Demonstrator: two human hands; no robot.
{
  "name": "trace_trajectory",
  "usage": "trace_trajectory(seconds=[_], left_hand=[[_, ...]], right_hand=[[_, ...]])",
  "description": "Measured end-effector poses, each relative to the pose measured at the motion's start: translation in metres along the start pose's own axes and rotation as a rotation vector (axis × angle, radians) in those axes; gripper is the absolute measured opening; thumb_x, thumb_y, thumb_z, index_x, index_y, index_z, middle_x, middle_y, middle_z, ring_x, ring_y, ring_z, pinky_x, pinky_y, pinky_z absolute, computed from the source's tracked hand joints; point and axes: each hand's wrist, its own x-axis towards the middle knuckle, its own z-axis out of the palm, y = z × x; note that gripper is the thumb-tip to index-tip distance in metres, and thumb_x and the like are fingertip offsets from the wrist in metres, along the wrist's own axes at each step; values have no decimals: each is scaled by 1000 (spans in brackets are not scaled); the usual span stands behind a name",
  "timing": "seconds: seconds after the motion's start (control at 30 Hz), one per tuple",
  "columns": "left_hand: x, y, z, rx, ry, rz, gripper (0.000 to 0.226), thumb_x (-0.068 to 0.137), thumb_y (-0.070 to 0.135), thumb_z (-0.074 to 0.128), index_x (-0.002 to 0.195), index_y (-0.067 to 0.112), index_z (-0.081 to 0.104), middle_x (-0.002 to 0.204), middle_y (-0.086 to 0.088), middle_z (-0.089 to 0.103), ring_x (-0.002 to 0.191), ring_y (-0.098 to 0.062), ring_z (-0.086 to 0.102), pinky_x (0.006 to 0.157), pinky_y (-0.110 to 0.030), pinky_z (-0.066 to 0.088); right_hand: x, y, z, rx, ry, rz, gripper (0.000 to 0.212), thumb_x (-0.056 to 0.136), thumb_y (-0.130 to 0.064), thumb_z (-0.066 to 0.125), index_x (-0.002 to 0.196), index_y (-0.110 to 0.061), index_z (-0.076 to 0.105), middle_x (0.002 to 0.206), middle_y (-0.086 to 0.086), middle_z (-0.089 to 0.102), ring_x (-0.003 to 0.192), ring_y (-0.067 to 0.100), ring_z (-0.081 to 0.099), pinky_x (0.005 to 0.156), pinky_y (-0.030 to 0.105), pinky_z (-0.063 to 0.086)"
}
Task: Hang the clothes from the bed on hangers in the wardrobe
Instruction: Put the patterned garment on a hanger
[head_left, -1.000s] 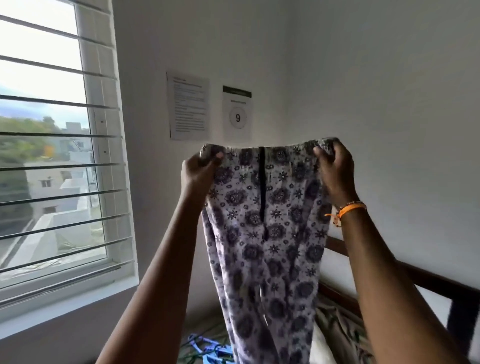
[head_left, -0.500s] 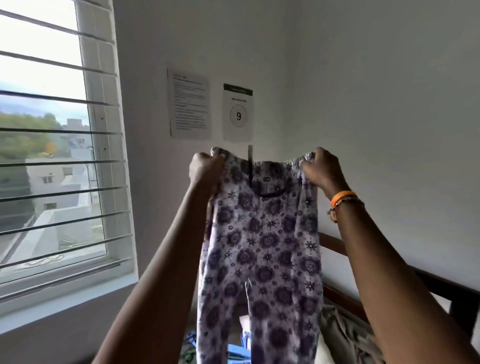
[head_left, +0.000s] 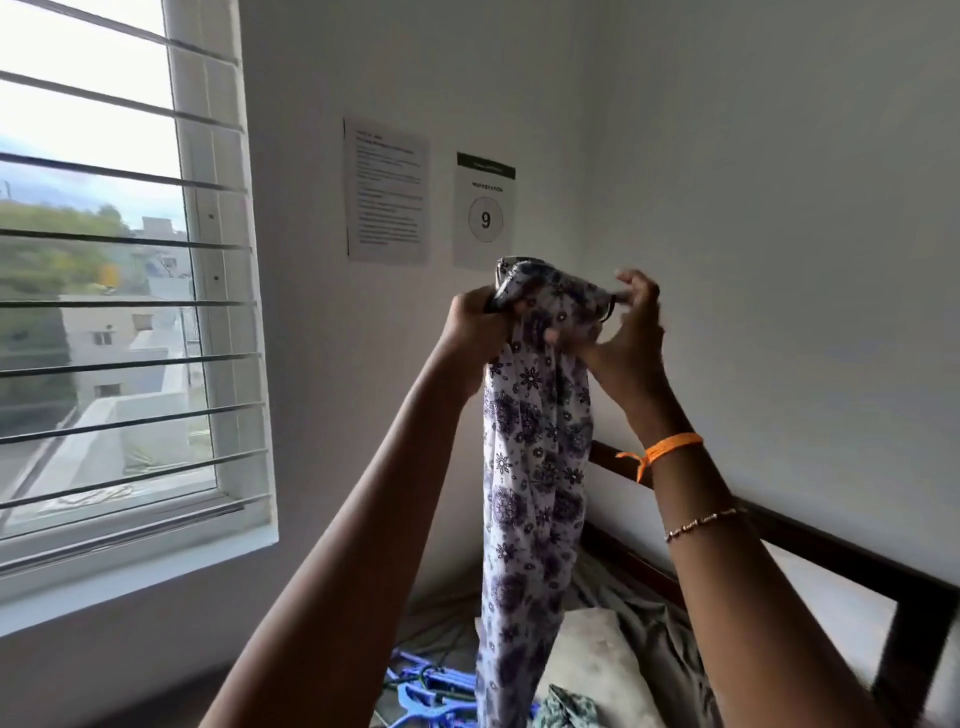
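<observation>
Overhead, left hand (head_left: 475, 325) and right hand (head_left: 626, 332) grip bunched trousers (head_left: 535, 441).

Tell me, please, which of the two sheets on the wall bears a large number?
The right sheet, showing a circled 9; the left sheet carries only lines of text.

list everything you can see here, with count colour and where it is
patterned trousers: one, white with purple floral print, held up in front of the wall, waistband bunched between both hands
hangers: several, blue, heaped on the bed at the bottom, exact count unclear
pillow: one, off-white, on the bed behind the trousers
green patterned cloth: one, on the bed at the bottom edge
bed frame: one, dark wood, along the right wall
window: one, white frame with horizontal bars, left
paper notices: two, white, on the wall; one shows a 9
wristbands: orange band and thin chain, right wrist
left hand: grips the waistband
right hand: pinches the waistband
</observation>
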Motion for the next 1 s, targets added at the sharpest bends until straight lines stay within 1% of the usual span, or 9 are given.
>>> trace_trajectory(seconds=[0.1,0.23,0.33,0.43,0.57,0.67,0.77,0.87,1.0], left_hand=[[-4,4,-9,-128,-36,-6,7,90,6,59,83,5,61,81,-12,62,74,-23,59,73,-36,52],[-9,-8,-24,-105,-141,63,13,82,15,70,90,7,64,91,-18,64,82,-29,62,82,-44,53],[-22,-29,-25,183,-270,-64,21,72,5,78,89,2,66,86,-11,67,71,-10,63,74,-26,54],[-22,-44,-24,404,-26,-123,27,66,22,76,54,15,53,56,4,45,48,-1,37,50,-24,32],[-11,-40,-26,353,256,-101,20,82,9,58,64,16,57,53,8,41,46,-3,33,43,-21,27],[-20,-45,-19,253,119,-184,27,89,-3,42,93,16,62,69,3,55,60,-11,48,53,-23,37],[-43,-61,-20,32,-158,-205,23,92,21,59,111,8,59,99,-11,67,86,-23,64,78,-33,55],[-54,-71,-19,482,-239,-123,45,75,14,78,117,11,61,103,-7,68,89,-19,63,77,-24,49],[-71,-96,-15,773,-179,-276,22,82,23,68,82,1,66,80,-14,65,67,-19,55,56,-24,36]], right_hand=[[-3,9,-6,410,-277,231,55,77,-22,76,124,-7,51,110,3,65,107,23,62,86,35,53],[9,-3,-16,392,-125,11,25,79,-34,70,97,-19,63,100,8,68,94,22,65,82,41,51],[18,-17,-17,309,-5,-147,11,83,-27,69,85,-28,58,85,-4,65,79,7,60,70,29,49],[22,-28,-25,250,76,-211,12,82,-25,71,81,-25,59,75,-13,61,66,-4,53,61,20,42],[29,-21,-34,202,101,-156,16,79,-28,73,71,-21,60,68,-6,62,61,5,53,58,25,43],[24,1,-32,48,53,-81,35,84,-44,60,90,-10,61,85,0,65,78,13,59,64,30,43],[15,23,-37,-146,98,-56,36,91,-45,54,101,-10,59,98,5,66,92,24,60,70,36,44],[11,28,-48,35,-59,51,25,88,-29,64,102,-9,62,95,4,67,88,17,63,74,30,48],[7,28,-59,311,-211,188,31,82,-21,70,109,-14,57,102,3,67,93,17,66,83,32,52]])
